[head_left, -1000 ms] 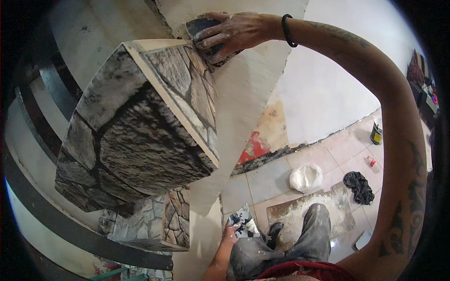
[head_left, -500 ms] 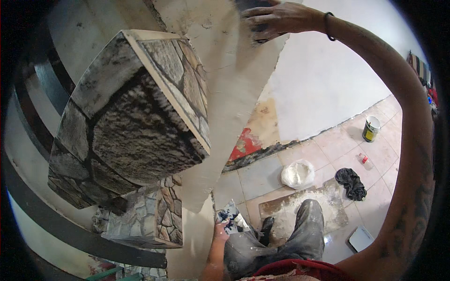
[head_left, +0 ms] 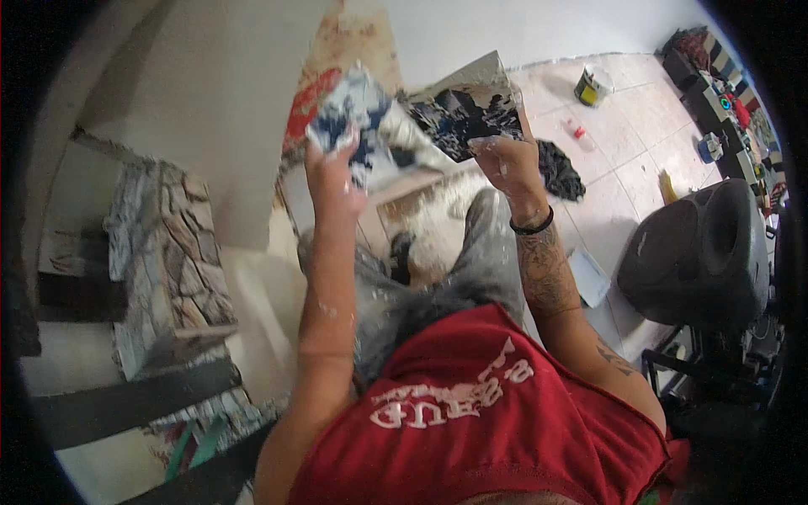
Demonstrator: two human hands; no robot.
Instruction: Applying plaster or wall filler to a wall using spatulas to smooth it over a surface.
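Observation:
My left hand (head_left: 335, 164) grips a flat scraper (head_left: 353, 114) smeared with white and dark blue paste, held up over my legs. Beside it, my right hand (head_left: 507, 168) is closed on a wider flat scraper (head_left: 459, 109) with a dark, blotched face and pale edge. The two tools are close together; whether they touch I cannot tell. Both hands are speckled with white paste. Behind the tools, a patchy tan and red strip (head_left: 349, 34) shows on the pale wall (head_left: 202, 67). Below them lies a powder-covered board (head_left: 408, 199) on the tiled floor (head_left: 640, 126).
Left stands a stone-patterned block (head_left: 189, 252) above dark curved rails (head_left: 139, 396). A dark plastic bag (head_left: 560, 177), a bucket (head_left: 593, 86), a small red-capped bottle (head_left: 577, 130) and a pale tray (head_left: 587, 278) lie rightward. A black speaker (head_left: 690, 261) and cluttered shelving (head_left: 707, 93) line the right.
The view has swung down toward my body and the floor. My right hand has come down from the wall beside the stone-patterned block to my left hand, which has risen in view with its scraper.

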